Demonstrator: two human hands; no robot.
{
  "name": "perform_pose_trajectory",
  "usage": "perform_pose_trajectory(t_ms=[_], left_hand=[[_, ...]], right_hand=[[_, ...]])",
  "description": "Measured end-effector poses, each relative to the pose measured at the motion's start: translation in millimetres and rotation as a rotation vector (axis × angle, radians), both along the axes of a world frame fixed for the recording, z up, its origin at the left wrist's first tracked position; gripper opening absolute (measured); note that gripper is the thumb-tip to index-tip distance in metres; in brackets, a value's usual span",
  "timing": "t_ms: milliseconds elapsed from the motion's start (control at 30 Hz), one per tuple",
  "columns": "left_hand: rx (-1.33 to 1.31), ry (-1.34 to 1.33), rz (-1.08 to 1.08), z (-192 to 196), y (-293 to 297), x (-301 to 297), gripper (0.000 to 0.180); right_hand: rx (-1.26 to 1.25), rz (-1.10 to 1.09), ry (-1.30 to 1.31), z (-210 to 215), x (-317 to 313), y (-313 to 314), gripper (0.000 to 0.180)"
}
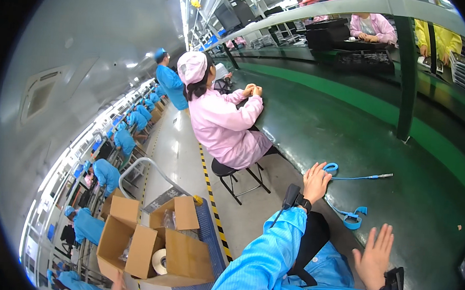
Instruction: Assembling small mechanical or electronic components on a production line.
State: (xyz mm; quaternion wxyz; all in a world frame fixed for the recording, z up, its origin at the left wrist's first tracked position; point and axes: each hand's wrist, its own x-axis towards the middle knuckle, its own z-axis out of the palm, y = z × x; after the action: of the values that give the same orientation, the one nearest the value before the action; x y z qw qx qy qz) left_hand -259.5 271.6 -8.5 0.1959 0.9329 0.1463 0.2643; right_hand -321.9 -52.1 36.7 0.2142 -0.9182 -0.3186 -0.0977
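At the green table's (422, 207) near edge, my left hand (316, 182) rests with its fingers stretched out, beside the loop of a blue cord (332, 167). The cord runs right across the tabletop to a thin plug-like end (385, 176). Between my two hands lies a blue band (352, 222), like a wrist strap; its link to the cord is partly hidden by my left hand. My right hand (374, 258), fingers spread, is over the table edge and holds nothing. Black devices are strapped at both wrists.
A person in pink (220, 122) sits on a black stool (225, 170) along the table. Open cardboard boxes (187, 255) stand on a blue cart (210, 232) at left, with another person's hand (119, 287) near them. A dark post (407, 76) rises from the table.
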Motion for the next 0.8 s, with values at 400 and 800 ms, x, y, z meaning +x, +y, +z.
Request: perform_pose_trajectory(t_ms=[400, 800], left_hand=[[0.088, 0.093, 0.009, 7.2, -3.8, -1.8, 0.028], [-0.054, -0.092, -0.129, 5.6, 20.6, -10.5, 0.024]], right_hand=[[0.4, 1.152, 0.46, -2.7, -17.8, 98.9, 0.044], [-0.142, 0.821, 0.498, -126.7, 4.6, 103.0, 0.04]])
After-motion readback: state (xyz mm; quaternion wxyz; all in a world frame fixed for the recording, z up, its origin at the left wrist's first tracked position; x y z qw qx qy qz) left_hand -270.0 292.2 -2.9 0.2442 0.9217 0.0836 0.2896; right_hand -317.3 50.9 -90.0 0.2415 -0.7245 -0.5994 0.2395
